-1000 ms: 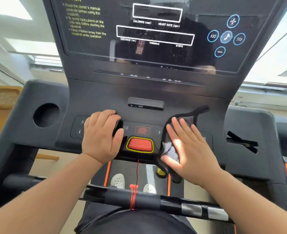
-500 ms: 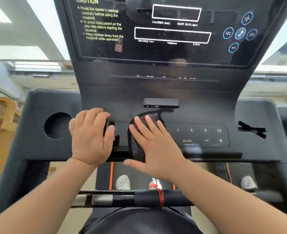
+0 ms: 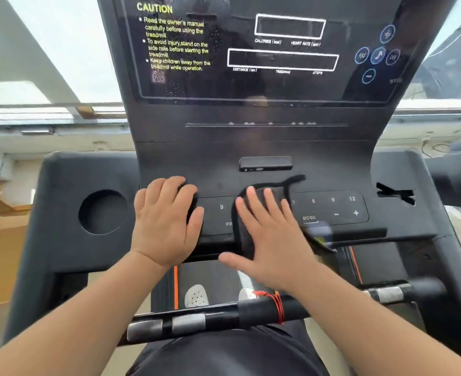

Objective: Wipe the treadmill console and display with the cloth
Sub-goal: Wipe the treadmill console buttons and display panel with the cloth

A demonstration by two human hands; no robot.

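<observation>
The dark cloth point(image 3: 262, 202) is pressed flat against the middle of the treadmill console point(image 3: 264, 185) by the right hand point(image 3: 272, 240), whose fingers are spread open and laid on top of it rather than curled around it; a thin tail of the cloth trails up and to the right, just below the small USB port block point(image 3: 265, 163). The left hand point(image 3: 164, 223) is laid palm down on the left button panel point(image 3: 221, 215), fingers loosely bent and holding nothing. The right button panel point(image 3: 332, 208), marked with numbers, MODE, minus and plus, is uncovered just beside the cloth. Above, the dark display point(image 3: 264, 50) carries a yellow CAUTION notice. A round cup holder point(image 3: 102, 211) is set well left of the hands, and a handlebar point(image 3: 210, 316) crosses beneath the forearms
</observation>
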